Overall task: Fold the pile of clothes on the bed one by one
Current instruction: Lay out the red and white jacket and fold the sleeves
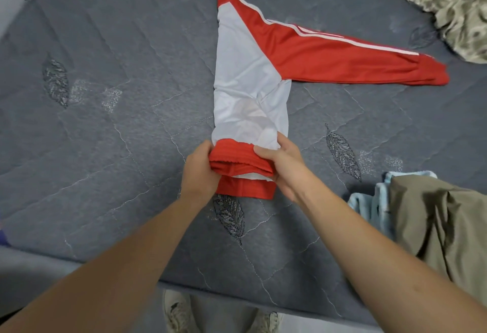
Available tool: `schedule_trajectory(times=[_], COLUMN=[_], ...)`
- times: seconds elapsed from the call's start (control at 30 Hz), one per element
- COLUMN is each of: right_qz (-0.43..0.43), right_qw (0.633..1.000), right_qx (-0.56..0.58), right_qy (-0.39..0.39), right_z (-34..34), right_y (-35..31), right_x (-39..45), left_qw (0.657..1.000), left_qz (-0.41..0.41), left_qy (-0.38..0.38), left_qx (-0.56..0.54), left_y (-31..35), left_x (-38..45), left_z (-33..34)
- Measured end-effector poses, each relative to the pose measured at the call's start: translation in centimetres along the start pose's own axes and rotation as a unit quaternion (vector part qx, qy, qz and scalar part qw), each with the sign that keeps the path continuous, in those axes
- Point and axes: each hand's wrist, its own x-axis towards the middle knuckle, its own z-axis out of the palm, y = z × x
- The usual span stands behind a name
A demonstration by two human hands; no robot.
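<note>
both sets of fingers are curled round the red ribbed hem (pixel 242 160) of a red and white jacket (pixel 250 87), the near end of which is rolled or doubled back into a thick bunch. the left hand (pixel 199 168) grips the roll at its left end, knuckles up, fingertips tucked under the fabric where they cannot be seen. the right hand (pixel 282 164) clamps the right end, thumb lying along the top of the red band and the other fingers wrapped over crumpled white cloth. both forearms reach forward from the bottom corners and angle in toward the hem, wrists slightly bent.

the jacket lies folded lengthwise into a narrow strip on a grey quilted mattress (pixel 105 148) stitched with leaf motifs. its body is smooth, faintly shiny white knit, creased near the hands; one long red sleeve (pixel 355 61) with white stripes sticks out flat to the right, ending in a ribbed cuff.

an olive-brown garment (pixel 434 222) over pale blue towelling (pixel 369 201) sits at the right edge, and a rumpled, satiny beige cloth (pixel 448 1) fills the far right corner. what look like two pale shoes (pixel 179 311) show below the mattress edge.
</note>
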Motion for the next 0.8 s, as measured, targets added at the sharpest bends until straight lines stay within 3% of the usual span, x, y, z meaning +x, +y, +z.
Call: schedule_trajectory(times=[0.2,0.33,0.47,0.57,0.7,0.8], right_qz=[-0.063,-0.017,0.037,0.052,0.058,-0.033], right_qw=[0.985,0.973,0.952,0.942,0.957,0.958], right_qx=[-0.117,-0.161,-0.231,-0.262,-0.229,-0.238], right_qy=[0.111,0.165,0.197,0.201,0.168,0.159], right_z=[-0.9,-1.1,-1.4,-1.7,-1.7,-2.3], right_y=[2.2,4.9,7.2,8.1,7.6,6.9], right_x=[-0.6,-1.4,-0.8,0.2,-0.3,-1.4], left_qw=[0.998,0.995,0.995,0.992,0.994,0.998], left_qz=[0.008,0.046,0.043,0.035,0.029,0.031], left_qy=[0.034,0.016,-0.069,-0.104,-0.099,-0.04], left_qx=[0.061,0.083,0.05,0.054,0.031,0.04], left_y=[-0.9,-1.9,-3.6,-4.4,-3.8,-3.2], left_x=[-1.9,-3.5,-3.5,-3.2,-3.4,-3.7], left_z=[-2.0,-2.6,-2.8,-3.2,-3.8,-4.5])
